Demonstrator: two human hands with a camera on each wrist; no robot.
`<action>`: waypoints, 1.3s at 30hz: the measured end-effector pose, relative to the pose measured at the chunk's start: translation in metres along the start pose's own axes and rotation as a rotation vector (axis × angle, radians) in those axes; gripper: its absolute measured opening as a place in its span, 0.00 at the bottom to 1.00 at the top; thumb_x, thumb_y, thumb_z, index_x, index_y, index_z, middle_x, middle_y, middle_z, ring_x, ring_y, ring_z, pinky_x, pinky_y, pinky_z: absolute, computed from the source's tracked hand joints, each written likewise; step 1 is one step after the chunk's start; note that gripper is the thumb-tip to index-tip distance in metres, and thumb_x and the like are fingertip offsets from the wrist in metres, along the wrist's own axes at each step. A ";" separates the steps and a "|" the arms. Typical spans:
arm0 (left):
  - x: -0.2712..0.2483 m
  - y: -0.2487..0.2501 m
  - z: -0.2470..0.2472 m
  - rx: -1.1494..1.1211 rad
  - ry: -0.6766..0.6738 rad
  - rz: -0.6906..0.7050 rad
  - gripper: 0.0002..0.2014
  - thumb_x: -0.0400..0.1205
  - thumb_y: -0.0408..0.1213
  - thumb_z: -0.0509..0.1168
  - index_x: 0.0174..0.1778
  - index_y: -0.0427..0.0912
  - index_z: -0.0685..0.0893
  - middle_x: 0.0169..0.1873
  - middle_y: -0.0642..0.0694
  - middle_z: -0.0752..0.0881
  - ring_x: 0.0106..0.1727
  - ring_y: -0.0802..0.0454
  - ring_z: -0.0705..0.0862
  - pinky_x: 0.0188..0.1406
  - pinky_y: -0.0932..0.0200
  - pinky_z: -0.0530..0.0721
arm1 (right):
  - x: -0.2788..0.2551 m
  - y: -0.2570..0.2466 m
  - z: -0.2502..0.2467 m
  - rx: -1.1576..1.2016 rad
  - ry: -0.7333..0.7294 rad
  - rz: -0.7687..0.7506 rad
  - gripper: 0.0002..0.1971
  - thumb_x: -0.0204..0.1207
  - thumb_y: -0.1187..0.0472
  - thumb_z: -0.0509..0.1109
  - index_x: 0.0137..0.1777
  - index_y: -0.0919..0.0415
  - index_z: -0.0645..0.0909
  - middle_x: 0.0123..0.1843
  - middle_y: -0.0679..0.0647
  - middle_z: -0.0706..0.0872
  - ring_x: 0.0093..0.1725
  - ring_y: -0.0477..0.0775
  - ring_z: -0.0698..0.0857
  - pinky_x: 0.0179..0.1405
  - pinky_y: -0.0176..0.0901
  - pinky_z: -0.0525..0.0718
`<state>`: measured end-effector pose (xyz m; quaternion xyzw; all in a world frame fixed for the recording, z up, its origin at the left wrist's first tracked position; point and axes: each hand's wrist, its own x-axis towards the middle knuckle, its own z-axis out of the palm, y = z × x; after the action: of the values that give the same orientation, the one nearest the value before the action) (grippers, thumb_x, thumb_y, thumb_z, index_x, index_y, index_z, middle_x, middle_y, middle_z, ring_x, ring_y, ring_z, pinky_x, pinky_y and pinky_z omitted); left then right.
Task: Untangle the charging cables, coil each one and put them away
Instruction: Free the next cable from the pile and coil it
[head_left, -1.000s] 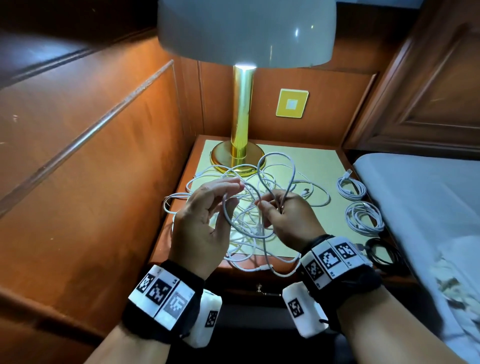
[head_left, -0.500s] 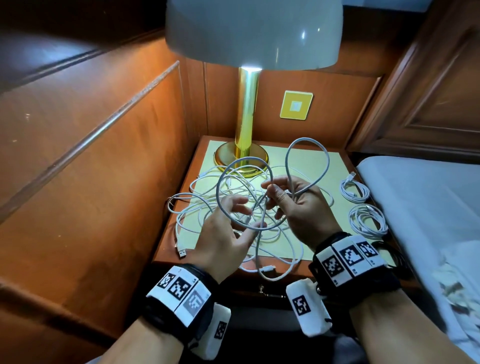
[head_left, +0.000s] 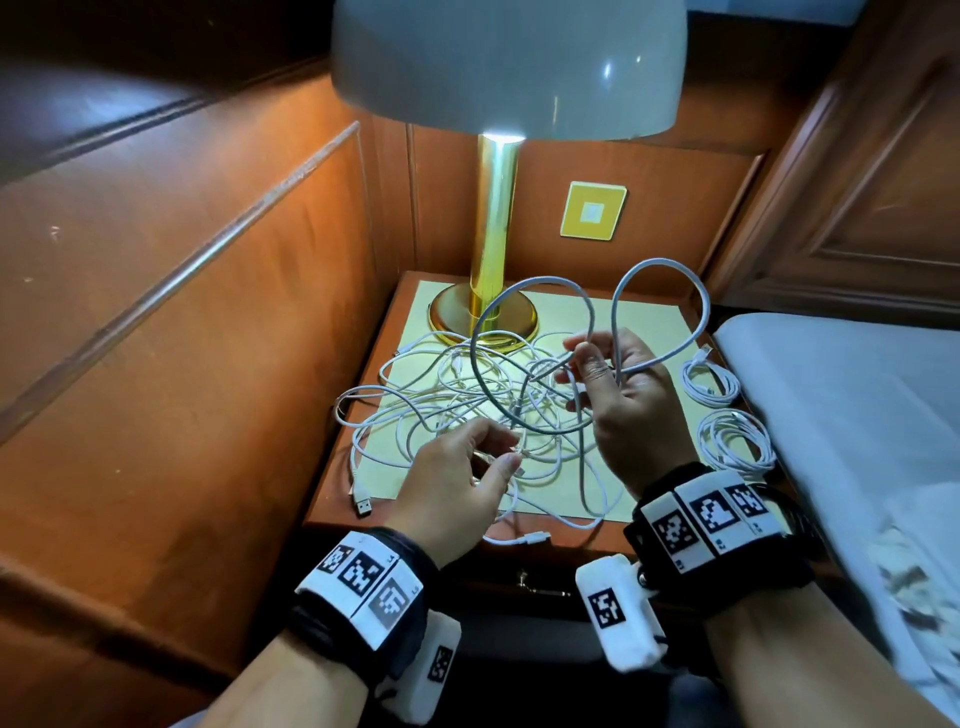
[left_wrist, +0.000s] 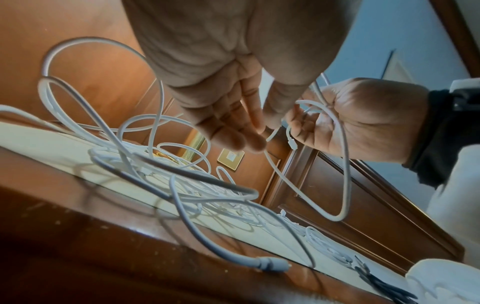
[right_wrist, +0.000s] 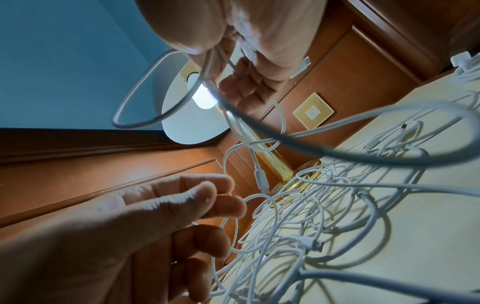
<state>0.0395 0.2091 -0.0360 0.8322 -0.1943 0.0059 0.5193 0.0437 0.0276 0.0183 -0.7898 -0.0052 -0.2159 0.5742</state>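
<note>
Halfway through the cable mess on the nightstand

Our right hand (head_left: 631, 400), centre-right of the frame, has fingers curled round a thick, smooth grey-white cable (head_left: 658, 270) standing up in two springy loops. Our left hand (head_left: 457, 483), lower centre, pinches a thin strand just below, so it's nearer the heap of thin white charging cables (head_left: 441, 415) on the pale yellow mat (head_left: 654, 322). Two coiled white cables (head_left: 727, 410) sit mid-right. We reckon the loops need pulling up and away.

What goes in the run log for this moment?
right hand: holds grey cable loops | left hand: pinches thin white cable | tangle: on nightstand | coiled cables: right edge
</note>
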 end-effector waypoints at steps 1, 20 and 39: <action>0.000 0.000 -0.001 0.009 0.015 0.009 0.05 0.84 0.40 0.70 0.55 0.50 0.85 0.44 0.56 0.89 0.43 0.59 0.88 0.46 0.50 0.88 | 0.000 0.000 -0.001 0.012 0.006 0.004 0.07 0.88 0.58 0.62 0.52 0.53 0.81 0.44 0.55 0.88 0.46 0.57 0.89 0.42 0.48 0.88; 0.012 0.003 -0.026 -0.165 0.253 0.227 0.27 0.87 0.25 0.56 0.77 0.57 0.76 0.65 0.62 0.84 0.54 0.48 0.88 0.48 0.38 0.90 | -0.015 -0.011 0.008 -0.122 -0.186 -0.045 0.22 0.83 0.43 0.61 0.42 0.63 0.79 0.34 0.52 0.86 0.30 0.39 0.85 0.32 0.42 0.80; 0.022 -0.011 -0.050 -0.299 0.289 0.084 0.37 0.82 0.27 0.54 0.88 0.51 0.52 0.84 0.59 0.64 0.77 0.55 0.75 0.68 0.53 0.82 | -0.018 -0.012 0.028 -0.094 -0.116 -0.269 0.07 0.85 0.57 0.62 0.50 0.56 0.80 0.42 0.52 0.86 0.45 0.44 0.85 0.45 0.32 0.82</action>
<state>0.0731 0.2501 -0.0174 0.7276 -0.1512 0.1180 0.6586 0.0339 0.0616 0.0160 -0.8192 -0.1340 -0.2448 0.5010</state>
